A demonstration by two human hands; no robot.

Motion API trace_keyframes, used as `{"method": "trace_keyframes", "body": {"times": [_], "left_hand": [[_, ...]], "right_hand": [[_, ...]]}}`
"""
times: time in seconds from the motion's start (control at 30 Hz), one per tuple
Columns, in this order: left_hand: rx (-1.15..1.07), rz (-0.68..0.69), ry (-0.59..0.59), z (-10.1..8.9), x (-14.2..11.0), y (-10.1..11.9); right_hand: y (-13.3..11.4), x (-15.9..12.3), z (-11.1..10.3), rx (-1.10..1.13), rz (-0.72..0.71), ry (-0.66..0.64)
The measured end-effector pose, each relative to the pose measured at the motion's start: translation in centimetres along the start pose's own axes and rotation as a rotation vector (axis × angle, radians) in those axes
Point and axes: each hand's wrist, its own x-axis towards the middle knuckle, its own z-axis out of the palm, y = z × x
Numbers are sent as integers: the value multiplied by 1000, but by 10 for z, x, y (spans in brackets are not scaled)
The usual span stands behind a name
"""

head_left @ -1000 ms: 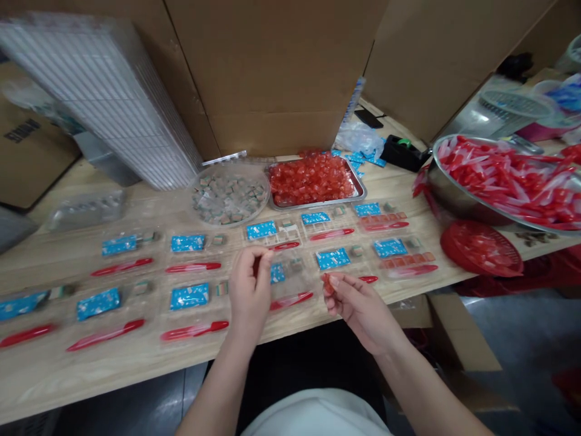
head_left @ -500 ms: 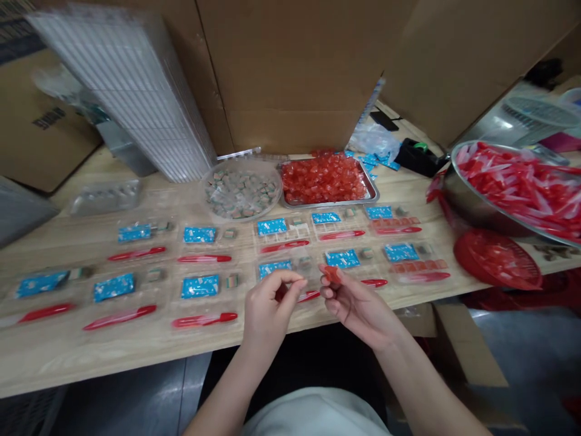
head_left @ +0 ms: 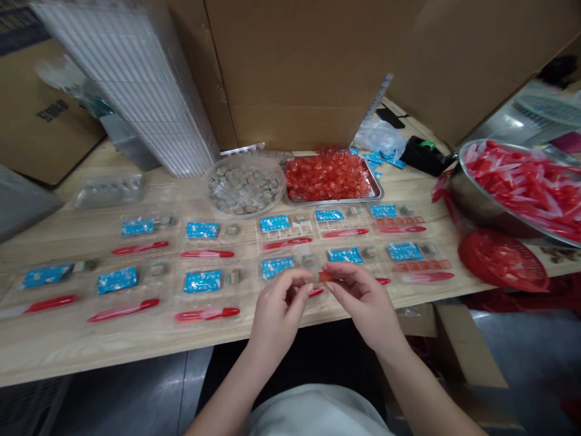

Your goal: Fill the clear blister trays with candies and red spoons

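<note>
Cardboard (head_left: 295, 66) backs the wood-grain desk (head_left: 91, 351). Fingers of the right hand (head_left: 370, 306) pinch a small red block (head_left: 325, 276), long axis apparently sideways; the left hand's fingers (head_left: 297, 300) close in beside it, grip unclear. Both partly hide a clear tray (head_left: 296, 259) holding a blue packet (head_left: 277, 267). Beyond: a round dish (head_left: 245, 213) of striped cubes (head_left: 247, 184), a metal tray (head_left: 338, 200) heaped red; rightward, a red basket (head_left: 469, 251) and steel bowl (head_left: 481, 212).
</note>
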Motion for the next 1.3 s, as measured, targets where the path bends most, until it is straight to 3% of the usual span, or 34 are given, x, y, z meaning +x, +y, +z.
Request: {"method": "trace_keyframes", "body": {"times": [0.2,0.4,0.53,0.67,0.8,1.0,1.3], "left_hand": [[-62,-68,-50,5,1,-4],[-342,-185,-113,4,4,-3],[-440,-268,-117,5,7,-2],[-332,-256,-75,7,13,-4],[-242,-216,-90,7,17,-3],[-289,-254,-152,7,17,-4],[-133,-163,-127,9,18,-5]], "right_hand": [[1,-2,2,-161,-107,-16],[-5,-2,0,-303,-190,-5],[-8,-3,2,-487,-369,-1],[-8,-3,4,-625,-529,-19],[-6,-3,2,-621,-478,-22],[-4,-2,-2,-592,-319,8],[-3,-4,1,-691,-434,-22]]}}
